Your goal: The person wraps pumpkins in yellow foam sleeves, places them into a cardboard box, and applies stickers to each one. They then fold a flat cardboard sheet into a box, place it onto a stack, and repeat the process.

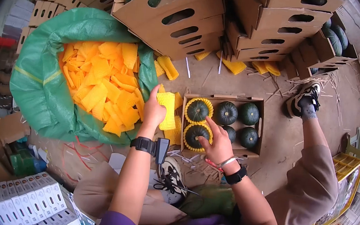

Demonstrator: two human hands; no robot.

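Note:
My left hand [154, 110] is closed around a flat yellow foam net sleeve [166, 110], between the green sack and the carton. My right hand [219, 147] reaches over the left side of an open cardboard carton [225, 97], its thumb and forefinger spread. The thumb touches or hovers just over a dark green pumpkin [194, 135] in a yellow net; the forefinger points at another netted pumpkin [198, 110] behind it. To the right, bare pumpkins [226, 113] sit in the same carton, one partly hidden by my right hand.
A green woven sack [32, 93] full of yellow foam nets [98, 79] stands at left. Tall stacks of cartons [179, 17] rise behind, some holding pumpkins. Loose nets [233, 67] and cardboard strips litter the floor. A yellow crate [346, 167] stands at right; my shoes flank the carton.

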